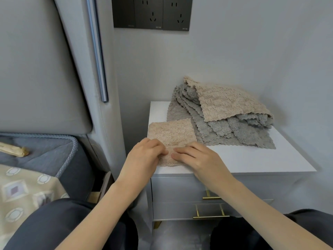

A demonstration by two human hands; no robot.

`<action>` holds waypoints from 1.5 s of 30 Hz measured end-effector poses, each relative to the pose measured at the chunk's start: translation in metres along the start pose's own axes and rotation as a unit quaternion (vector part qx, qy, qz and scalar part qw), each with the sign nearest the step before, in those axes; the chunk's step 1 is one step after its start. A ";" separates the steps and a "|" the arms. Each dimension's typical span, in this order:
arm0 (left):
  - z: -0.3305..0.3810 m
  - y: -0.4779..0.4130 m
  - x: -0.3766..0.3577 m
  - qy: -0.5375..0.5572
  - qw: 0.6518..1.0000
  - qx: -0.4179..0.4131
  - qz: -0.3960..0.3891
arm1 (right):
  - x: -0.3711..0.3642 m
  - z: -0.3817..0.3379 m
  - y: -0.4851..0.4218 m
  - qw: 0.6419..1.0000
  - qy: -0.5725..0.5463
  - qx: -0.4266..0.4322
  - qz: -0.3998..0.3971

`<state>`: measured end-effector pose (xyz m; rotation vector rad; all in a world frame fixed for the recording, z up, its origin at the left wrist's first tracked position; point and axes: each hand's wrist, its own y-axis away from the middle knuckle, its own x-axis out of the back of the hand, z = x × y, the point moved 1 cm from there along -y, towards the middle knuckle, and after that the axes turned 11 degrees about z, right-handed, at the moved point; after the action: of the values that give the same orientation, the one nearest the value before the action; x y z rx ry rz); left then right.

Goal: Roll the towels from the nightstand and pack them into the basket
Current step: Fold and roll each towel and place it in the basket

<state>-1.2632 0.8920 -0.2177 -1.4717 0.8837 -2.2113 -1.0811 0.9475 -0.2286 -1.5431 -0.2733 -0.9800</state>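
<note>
No wording can be read anywhere in view. The three dark socket plates (152,13) on the wall (243,51) each carry a tiny pale mark (158,27) near the lower right corner, but all three are too small and blurred to make out

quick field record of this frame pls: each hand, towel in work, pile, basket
left hand: fingers curled on near edge of the beige towel
right hand: fingers fairly straight, resting on the same towel
beige towel: lies at front left of nightstand, near edge bunched under the hands, not yet a roll
towel pile: grey and beige, unrolled, behind the beige towel
basket: not in view
</note>
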 end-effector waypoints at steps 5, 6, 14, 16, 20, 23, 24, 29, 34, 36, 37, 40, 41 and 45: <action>-0.002 0.002 0.004 -0.034 0.999 -0.027 -0.001 | 0.002 0.005 0.008 0.999 -0.012 -0.048 -0.001; -0.002 0.003 0.005 -0.038 0.999 -0.023 -0.004 | 0.004 0.006 0.009 0.998 -0.012 -0.055 -0.001; -0.016 0.005 0.014 -0.025 0.996 0.073 -0.033 | 0.016 0.016 0.012 0.992 0.004 -0.119 -0.028; -0.018 0.006 0.016 -0.017 0.995 0.081 -0.050 | 0.016 0.017 0.014 0.993 0.014 -0.112 -0.047; -0.016 0.008 0.017 -0.043 0.993 0.054 -0.099 | 0.013 0.020 0.015 0.989 0.012 -0.128 -0.074; -0.017 0.007 0.014 -0.047 0.994 0.051 -0.085 | 0.011 0.022 0.015 0.983 -0.009 -0.157 -0.092; -0.018 0.007 0.014 -0.045 0.994 0.052 -0.080 | 0.011 0.023 0.015 0.980 -0.029 -0.177 -0.091; -0.025 0.005 0.015 0.037 0.988 0.113 -0.100 | 0.013 0.029 0.013 0.935 -0.156 -0.302 -0.098; -0.025 0.005 0.010 0.081 0.972 0.188 -0.116 | 0.014 0.030 0.007 0.885 -0.255 -0.385 -0.064; -0.025 0.003 0.007 0.095 0.966 0.212 -0.116 | 0.012 0.032 0.007 0.868 -0.268 -0.413 -0.052; -0.026 0.002 0.006 0.099 0.963 0.222 -0.115 | 0.011 0.034 0.007 0.859 -0.273 -0.431 -0.047; -0.025 -0.002 0.005 0.072 0.962 0.240 -0.106 | 0.006 0.036 0.007 0.840 -0.265 -0.471 -0.035; -0.023 -0.003 0.005 0.045 0.965 0.238 -0.101 | 0.005 0.035 0.007 0.840 -0.250 -0.481 -0.030; -0.018 -0.007 0.004 -0.088 0.981 0.169 -0.037 | 0.003 0.032 0.006 0.884 -0.107 -0.454 -0.003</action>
<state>-1.2806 0.9004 -0.2153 -1.5214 0.3783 -2.1118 -1.0621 0.9741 -0.2280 -2.5163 0.0592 -0.9941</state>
